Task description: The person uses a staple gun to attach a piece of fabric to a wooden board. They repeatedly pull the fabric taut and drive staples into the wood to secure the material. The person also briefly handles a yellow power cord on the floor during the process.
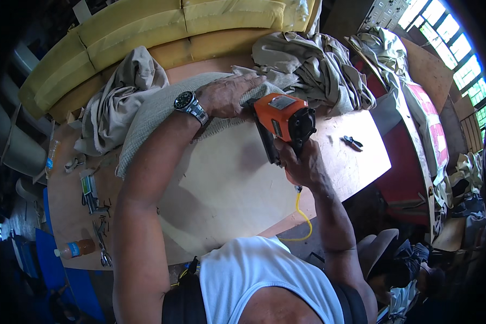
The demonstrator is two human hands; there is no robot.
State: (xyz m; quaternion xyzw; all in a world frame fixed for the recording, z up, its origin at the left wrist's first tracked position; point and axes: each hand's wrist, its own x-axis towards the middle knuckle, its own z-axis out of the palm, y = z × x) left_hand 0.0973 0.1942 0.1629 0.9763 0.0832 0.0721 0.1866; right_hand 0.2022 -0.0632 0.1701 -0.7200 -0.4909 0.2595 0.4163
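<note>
Two hands are working near the far edge of the bench (356,162). The left hand (229,96) is lying palm down with fingers spread and flat on a piece of grey woven fabric (151,116), pressing it against a pale plywood panel (227,183) that is resting on the bench. A steel wristwatch (190,105) is sitting on that wrist. The right hand (302,164) is closed around the grip of an orange staple gun (283,121), holding its nose down where the fabric is meeting the panel, just beside the left hand's fingers. A yellow hose (302,216) is trailing from the gun's base over the near edge of the bench. Small black pliers (353,142) are lying toward the right edge. Along the left edge, scissors (101,248), loose staples and a plastic bottle (74,249) are lying together. Beige cloth (313,65) is bunching at the far edge, in front of yellow foam cushions (146,27).
</note>
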